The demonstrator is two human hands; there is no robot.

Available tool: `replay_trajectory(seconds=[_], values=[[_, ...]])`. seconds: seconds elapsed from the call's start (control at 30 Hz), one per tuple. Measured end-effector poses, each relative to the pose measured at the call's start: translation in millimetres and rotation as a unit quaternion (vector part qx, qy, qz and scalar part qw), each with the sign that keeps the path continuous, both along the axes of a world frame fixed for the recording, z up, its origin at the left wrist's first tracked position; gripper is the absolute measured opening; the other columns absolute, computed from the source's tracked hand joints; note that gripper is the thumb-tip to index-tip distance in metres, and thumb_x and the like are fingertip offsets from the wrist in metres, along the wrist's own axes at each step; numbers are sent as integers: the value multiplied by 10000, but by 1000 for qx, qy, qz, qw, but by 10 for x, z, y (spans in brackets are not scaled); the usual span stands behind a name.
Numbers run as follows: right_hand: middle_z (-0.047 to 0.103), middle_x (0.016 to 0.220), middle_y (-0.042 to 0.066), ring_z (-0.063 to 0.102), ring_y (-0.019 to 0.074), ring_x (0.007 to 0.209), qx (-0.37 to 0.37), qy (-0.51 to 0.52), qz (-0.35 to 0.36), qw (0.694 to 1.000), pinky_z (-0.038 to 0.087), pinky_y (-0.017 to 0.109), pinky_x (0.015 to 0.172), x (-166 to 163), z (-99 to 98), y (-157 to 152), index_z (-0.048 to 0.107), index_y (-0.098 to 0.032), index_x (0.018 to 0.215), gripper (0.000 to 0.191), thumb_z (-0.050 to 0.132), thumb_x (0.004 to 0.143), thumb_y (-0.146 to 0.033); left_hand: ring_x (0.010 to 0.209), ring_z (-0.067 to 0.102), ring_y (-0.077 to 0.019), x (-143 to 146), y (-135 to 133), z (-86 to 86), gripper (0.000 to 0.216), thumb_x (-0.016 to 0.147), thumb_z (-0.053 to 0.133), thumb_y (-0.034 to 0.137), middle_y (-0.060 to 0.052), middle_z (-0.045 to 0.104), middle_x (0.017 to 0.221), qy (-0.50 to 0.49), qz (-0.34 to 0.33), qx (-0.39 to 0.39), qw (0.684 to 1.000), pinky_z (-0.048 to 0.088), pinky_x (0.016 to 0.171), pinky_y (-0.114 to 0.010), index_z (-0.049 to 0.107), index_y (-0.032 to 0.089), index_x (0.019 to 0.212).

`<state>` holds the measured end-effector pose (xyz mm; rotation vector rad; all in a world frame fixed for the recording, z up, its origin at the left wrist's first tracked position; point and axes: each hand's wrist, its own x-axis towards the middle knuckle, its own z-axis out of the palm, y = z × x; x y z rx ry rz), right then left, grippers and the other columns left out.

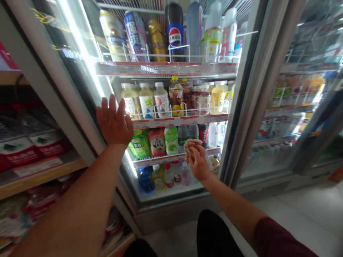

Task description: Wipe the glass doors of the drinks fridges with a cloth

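We had: left hand, spread, holding nothing, by the left edge of the grey metal-framed glass door; right hand, curled around a crumpled beige fabric cloth, toward the door's lower right corner; work underway, we judged; amounts done and left, unclear.

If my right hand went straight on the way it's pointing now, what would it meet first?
Probably the cooler's glass door, with the crumpled cloth in your right hand leading. They may be touching now; depth is unclear. Beyond the glass, clear bottles stand roughly in line.
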<state>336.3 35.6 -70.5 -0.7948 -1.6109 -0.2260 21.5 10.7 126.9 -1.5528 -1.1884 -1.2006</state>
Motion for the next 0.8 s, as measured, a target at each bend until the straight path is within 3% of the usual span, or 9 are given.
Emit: replay_trajectory(seconds=[0.27,0.43,0.53,0.6,0.67,0.73,0.8], values=[[588,1348,165,580,253,1304,152,-19,65,986,503,462,1189,-713,1477,186,589,-150,1329,336,416,1043,-171,1652,110,-292,-10,-1,0,605,1067,404,384,-119,274,1735,1,-5,-3,1000,67,1333,-609,395,185,1638],[500,1524,161,445,262,1499,138,-119,64,981,350,504,1309,-1260,2214,245,465,-90,1494,486,302,1036,-95,1655,103,-269,-15,-2,-10,604,1074,387,397,-93,257,1743,6,12,0,1000,101,1330,-618,369,220,1651],[457,1593,112,315,291,1591,143,-204,56,967,280,504,1335,-1510,2457,124,434,-78,1540,517,344,1031,-96,1657,87,-262,-36,28,-14,605,1084,373,434,-118,256,1740,-2,5,-3,1000,80,1337,-616,379,196,1640],[484,1587,91,296,304,1594,161,-238,61,956,304,512,1310,-1592,2521,4,507,-77,1490,484,364,1030,-117,1655,96,-265,-58,68,-19,635,1090,370,464,-164,269,1728,-24,-7,-10,1000,52,1344,-615,361,146,1640],[544,1550,75,365,294,1548,187,-251,68,947,379,476,1250,-1610,2523,-106,648,-62,1319,488,265,1031,-158,1651,123,-270,-77,112,-27,677,1093,381,488,-206,279,1714,-56,-22,-14,998,31,1354,-604,333,93,1641],[587,1508,60,444,265,1482,208,-257,71,941,437,402,1174,-1596,2491,-177,712,-32,1141,625,121,996,-173,1650,120,-270,-90,144,-36,699,1098,374,492,-224,251,1719,-79,-39,-13,996,16,1366,-588,299,65,1647],[598,1500,54,478,243,1456,211,-275,71,935,426,348,1191,-1582,2449,-203,704,-16,1157,546,209,1001,-183,1652,95,-265,-99,156,-46,702,1098,370,492,-220,212,1732,-90,-48,-4,995,17,1375,-574,271,78,1657]])
